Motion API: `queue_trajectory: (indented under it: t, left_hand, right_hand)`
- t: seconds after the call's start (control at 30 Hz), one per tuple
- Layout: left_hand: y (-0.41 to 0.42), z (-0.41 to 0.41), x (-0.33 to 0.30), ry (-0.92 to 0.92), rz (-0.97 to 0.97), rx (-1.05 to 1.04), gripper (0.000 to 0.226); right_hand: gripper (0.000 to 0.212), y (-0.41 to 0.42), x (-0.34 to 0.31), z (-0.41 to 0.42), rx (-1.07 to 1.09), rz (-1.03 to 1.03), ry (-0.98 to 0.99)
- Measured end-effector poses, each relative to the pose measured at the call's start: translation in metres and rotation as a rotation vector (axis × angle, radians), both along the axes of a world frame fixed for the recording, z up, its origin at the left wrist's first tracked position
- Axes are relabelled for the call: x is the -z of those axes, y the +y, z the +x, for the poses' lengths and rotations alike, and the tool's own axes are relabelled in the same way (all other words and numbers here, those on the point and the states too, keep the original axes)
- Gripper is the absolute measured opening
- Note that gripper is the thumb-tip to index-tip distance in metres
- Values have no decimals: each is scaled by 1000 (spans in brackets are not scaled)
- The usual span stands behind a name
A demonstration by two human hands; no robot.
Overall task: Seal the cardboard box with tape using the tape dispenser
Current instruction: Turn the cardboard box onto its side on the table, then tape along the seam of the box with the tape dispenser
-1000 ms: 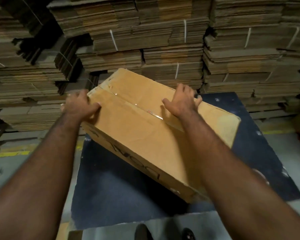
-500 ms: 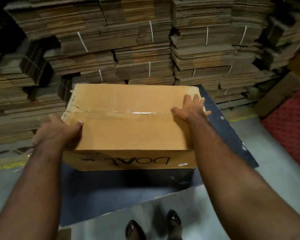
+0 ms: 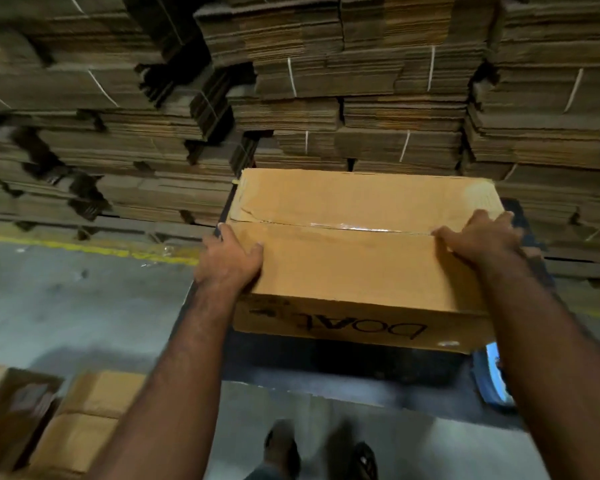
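A brown cardboard box (image 3: 354,261) with its flaps closed is held in front of me, over a dark mat (image 3: 326,362). Clear tape (image 3: 343,226) runs along the top seam. Black handwriting shows upside down on the near side. My left hand (image 3: 227,261) grips the box's left top edge. My right hand (image 3: 480,235) grips the right top edge at the end of the seam. A blue and white object (image 3: 492,372), possibly the tape dispenser, lies on the mat under my right forearm, mostly hidden and blurred.
Tall stacks of flattened cardboard bundles (image 3: 326,81) fill the background. Closed boxes (image 3: 80,420) stand at the lower left on the grey concrete floor (image 3: 66,306). A yellow floor line (image 3: 94,249) runs along the stacks. My feet (image 3: 319,452) show at the bottom.
The box has turned from a skewed angle to square with me, both hands staying on its ends. The view has swung left, bringing the boxes at lower left into sight.
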State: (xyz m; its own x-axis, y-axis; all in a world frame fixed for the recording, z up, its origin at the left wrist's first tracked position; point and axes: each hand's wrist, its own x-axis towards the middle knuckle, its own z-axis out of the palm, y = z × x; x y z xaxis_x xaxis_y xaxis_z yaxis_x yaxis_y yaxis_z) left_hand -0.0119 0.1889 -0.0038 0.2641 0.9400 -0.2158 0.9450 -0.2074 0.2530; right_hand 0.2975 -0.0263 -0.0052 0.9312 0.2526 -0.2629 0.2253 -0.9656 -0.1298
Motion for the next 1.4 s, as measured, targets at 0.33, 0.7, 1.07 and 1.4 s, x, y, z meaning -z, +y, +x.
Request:
queue_trajectory:
  t: [0.33,0.7,1.07,1.4]
  left_hand:
    - [-32,57,22,11,142,696,59]
    - [19,15,43,112,135,326,99]
    - [7,55,22,199,207,349,78]
    - [-174,172,30,-93,264,1103,83]
  right_hand:
    - [70,58,27,-117,-671,181,47]
    - [85,-55,33,-3,-270,-17,-178]
    - [80,-52,29,31,-206,230,-17]
    - [38,-166,77,-6,269,656,-142]
